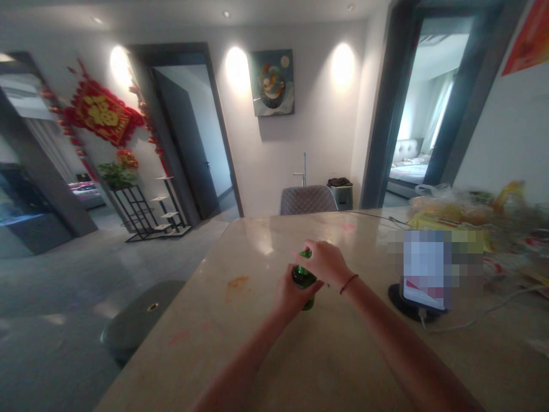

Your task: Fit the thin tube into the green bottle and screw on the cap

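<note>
My left hand [286, 294] is wrapped around a dark green container [302, 277] just over the middle of the table. The container looks glossy, and its kind is hard to make out because fingers cover much of it. My right hand [329, 262], with a thin dark red cord at the wrist, comes in from above with its fingers closed on a bright green part [305, 254] at the top. Whether that part is separate from the container cannot be told. A green lower end shows beneath the left hand.
A phone [424, 266], partly pixelated, stands on a round black stand with a white cable on the right. Plastic bags [454, 203] and packages crowd the far right. A grey quilted chair [307, 200] faces me; a dark green stool [137, 320] stands left of the beige table [240, 343].
</note>
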A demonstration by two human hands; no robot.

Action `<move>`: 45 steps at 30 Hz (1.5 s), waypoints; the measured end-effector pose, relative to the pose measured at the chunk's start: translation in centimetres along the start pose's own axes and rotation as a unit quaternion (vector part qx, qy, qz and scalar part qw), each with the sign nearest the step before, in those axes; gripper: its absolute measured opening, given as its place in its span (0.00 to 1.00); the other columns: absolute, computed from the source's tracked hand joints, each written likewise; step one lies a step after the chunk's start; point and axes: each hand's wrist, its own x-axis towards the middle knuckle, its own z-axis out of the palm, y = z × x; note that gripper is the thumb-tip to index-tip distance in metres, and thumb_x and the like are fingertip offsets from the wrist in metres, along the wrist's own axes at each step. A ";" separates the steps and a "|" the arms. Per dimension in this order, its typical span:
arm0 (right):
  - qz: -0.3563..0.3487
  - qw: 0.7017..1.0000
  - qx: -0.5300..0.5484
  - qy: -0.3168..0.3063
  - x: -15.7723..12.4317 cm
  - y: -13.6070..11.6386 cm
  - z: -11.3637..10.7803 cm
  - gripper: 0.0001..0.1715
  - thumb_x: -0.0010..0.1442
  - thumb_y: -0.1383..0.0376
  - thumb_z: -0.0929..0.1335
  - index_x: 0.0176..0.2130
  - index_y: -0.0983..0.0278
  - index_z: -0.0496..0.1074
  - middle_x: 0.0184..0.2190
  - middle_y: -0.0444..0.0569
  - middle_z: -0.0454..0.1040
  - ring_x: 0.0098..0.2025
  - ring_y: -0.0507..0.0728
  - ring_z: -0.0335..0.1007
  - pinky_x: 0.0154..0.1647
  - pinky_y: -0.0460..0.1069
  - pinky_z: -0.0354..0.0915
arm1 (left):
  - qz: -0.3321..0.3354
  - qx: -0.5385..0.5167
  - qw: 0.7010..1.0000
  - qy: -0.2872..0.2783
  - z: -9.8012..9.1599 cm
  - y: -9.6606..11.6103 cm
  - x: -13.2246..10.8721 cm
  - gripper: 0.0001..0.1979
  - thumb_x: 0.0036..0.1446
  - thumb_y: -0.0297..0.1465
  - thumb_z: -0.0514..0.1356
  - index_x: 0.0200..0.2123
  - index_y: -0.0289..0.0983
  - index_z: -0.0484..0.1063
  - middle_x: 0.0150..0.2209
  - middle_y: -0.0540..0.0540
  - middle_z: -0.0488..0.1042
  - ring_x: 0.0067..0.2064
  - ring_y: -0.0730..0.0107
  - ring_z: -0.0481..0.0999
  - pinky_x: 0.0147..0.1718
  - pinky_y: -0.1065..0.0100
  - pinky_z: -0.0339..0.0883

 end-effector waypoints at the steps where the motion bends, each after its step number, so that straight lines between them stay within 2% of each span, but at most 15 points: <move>1: -0.007 1.000 -0.001 -0.004 0.0 0.1 0.1 0.25 0.54 0.46 0.60 0.32 0.62 0.71 0.28 0.51 0.74 0.32 0.57 0.68 0.30 0.47 0.55 | -0.001 -0.017 1.000 -0.010 0.0 0.0 0.0 0.27 0.36 0.42 0.66 0.39 0.34 0.66 0.31 0.47 0.73 0.33 0.69 0.71 0.31 0.70 0.64; 7: -0.030 1.000 0.007 -0.003 0.0 0.3 0.4 0.23 0.53 0.47 0.62 0.31 0.62 0.72 0.27 0.50 0.73 0.33 0.56 0.68 0.29 0.47 0.55 | -0.019 -0.074 0.996 -0.043 0.0 0.2 0.2 0.25 0.37 0.39 0.65 0.40 0.33 0.67 0.33 0.45 0.74 0.34 0.68 0.72 0.33 0.70 0.65; 13: -0.069 0.995 0.066 -0.040 0.5 1.4 0.4 0.18 0.52 0.50 0.64 0.31 0.62 0.72 0.25 0.46 0.73 0.28 0.52 0.66 0.26 0.44 0.53 | -0.065 -0.030 0.997 -0.038 0.3 -0.9 0.4 0.20 0.35 0.41 0.65 0.28 0.32 0.69 0.25 0.49 0.71 0.28 0.71 0.69 0.26 0.72 0.62; 17: -0.132 0.975 0.152 -0.094 0.9 3.1 0.0 0.17 0.53 0.53 0.64 0.32 0.63 0.72 0.24 0.44 0.71 0.26 0.50 0.64 0.25 0.43 0.53 | -0.066 -0.012 0.997 -0.038 0.3 -1.3 0.4 0.21 0.34 0.43 0.65 0.29 0.33 0.70 0.24 0.49 0.71 0.27 0.72 0.69 0.26 0.71 0.61; 21: -0.169 0.943 0.228 -0.172 1.1 5.0 -0.1 0.19 0.51 0.59 0.66 0.43 0.64 0.70 0.29 0.46 0.73 0.29 0.50 0.66 0.29 0.44 0.59 | -0.070 0.023 0.996 -0.039 0.0 -1.1 0.3 0.23 0.32 0.43 0.66 0.31 0.33 0.71 0.25 0.48 0.72 0.27 0.71 0.69 0.26 0.71 0.61; 24: -0.149 0.938 0.250 -0.189 1.1 5.7 0.2 0.30 0.48 0.60 0.69 0.50 0.64 0.64 0.34 0.48 0.73 0.31 0.51 0.68 0.32 0.45 0.62 | -0.075 0.040 0.996 -0.041 -0.1 -1.3 0.3 0.24 0.30 0.42 0.67 0.31 0.33 0.71 0.25 0.48 0.72 0.27 0.71 0.69 0.26 0.71 0.60; 29: -0.067 0.946 0.238 -0.208 1.3 6.0 0.5 0.23 0.53 0.52 0.64 0.37 0.69 0.70 0.25 0.48 0.72 0.25 0.50 0.66 0.25 0.44 0.61 | -0.084 0.074 0.993 -0.047 -0.4 -1.2 0.5 0.24 0.30 0.43 0.67 0.31 0.34 0.71 0.25 0.49 0.72 0.27 0.70 0.68 0.26 0.71 0.58; 32: -0.085 0.922 0.281 -0.252 1.2 6.4 0.1 0.22 0.51 0.54 0.67 0.39 0.69 0.69 0.27 0.48 0.72 0.26 0.50 0.67 0.25 0.43 0.63 | -0.081 0.123 0.988 -0.049 -0.7 -0.9 0.5 0.25 0.30 0.43 0.66 0.32 0.35 0.71 0.26 0.48 0.72 0.28 0.70 0.68 0.26 0.71 0.57; 33: -0.102 0.910 0.302 -0.264 1.1 6.6 -0.1 0.25 0.49 0.56 0.68 0.43 0.68 0.67 0.32 0.49 0.73 0.28 0.50 0.69 0.26 0.43 0.64 | -0.076 0.133 0.987 -0.052 -0.7 -0.8 0.5 0.24 0.30 0.44 0.66 0.32 0.35 0.71 0.26 0.49 0.72 0.28 0.70 0.68 0.26 0.71 0.57; 35: -0.112 0.890 0.333 -0.290 0.9 6.7 -0.3 0.39 0.44 0.57 0.71 0.53 0.63 0.59 0.43 0.52 0.70 0.31 0.50 0.70 0.28 0.43 0.65 | -0.064 0.140 0.987 -0.055 -0.7 -0.8 0.4 0.24 0.30 0.44 0.66 0.31 0.35 0.71 0.25 0.49 0.71 0.27 0.71 0.67 0.26 0.71 0.56; 37: -0.066 0.887 0.336 -0.310 0.7 6.6 -0.4 0.48 0.44 0.54 0.71 0.58 0.60 0.49 0.47 0.55 0.68 0.27 0.49 0.70 0.23 0.42 0.65 | -0.057 0.142 0.987 -0.056 -0.7 -0.8 0.3 0.24 0.30 0.44 0.66 0.31 0.35 0.71 0.24 0.50 0.71 0.27 0.71 0.67 0.26 0.72 0.56; 40: 0.009 0.899 0.301 -0.317 0.6 6.2 0.0 0.39 0.50 0.48 0.66 0.54 0.63 0.54 0.36 0.53 0.72 0.19 0.48 0.67 0.13 0.40 0.60 | -0.056 0.148 0.986 -0.058 -0.6 -0.9 0.2 0.25 0.29 0.44 0.66 0.32 0.36 0.71 0.25 0.50 0.71 0.28 0.71 0.68 0.27 0.71 0.57; 42: 0.002 0.900 0.296 -0.320 0.6 6.1 0.2 0.31 0.52 0.49 0.64 0.49 0.65 0.60 0.31 0.51 0.72 0.17 0.47 0.66 0.12 0.40 0.59 | -0.062 0.153 0.985 -0.056 -0.6 -0.9 0.2 0.25 0.30 0.44 0.66 0.32 0.36 0.71 0.26 0.49 0.72 0.28 0.70 0.68 0.27 0.71 0.57; 44: -0.026 0.894 0.315 -0.316 0.6 6.1 0.1 0.32 0.50 0.52 0.67 0.50 0.64 0.59 0.37 0.53 0.71 0.20 0.48 0.67 0.14 0.41 0.62 | -0.066 0.157 0.984 -0.059 -0.6 -0.9 0.3 0.25 0.30 0.44 0.66 0.33 0.36 0.71 0.26 0.49 0.72 0.29 0.69 0.69 0.27 0.71 0.58; 45: -0.038 0.894 0.324 -0.308 0.5 6.1 0.1 0.37 0.48 0.54 0.69 0.53 0.63 0.56 0.42 0.55 0.69 0.21 0.48 0.68 0.14 0.41 0.63 | -0.068 0.160 0.983 -0.062 -0.7 -0.9 0.3 0.25 0.30 0.44 0.65 0.33 0.36 0.71 0.26 0.49 0.72 0.29 0.69 0.69 0.28 0.70 0.58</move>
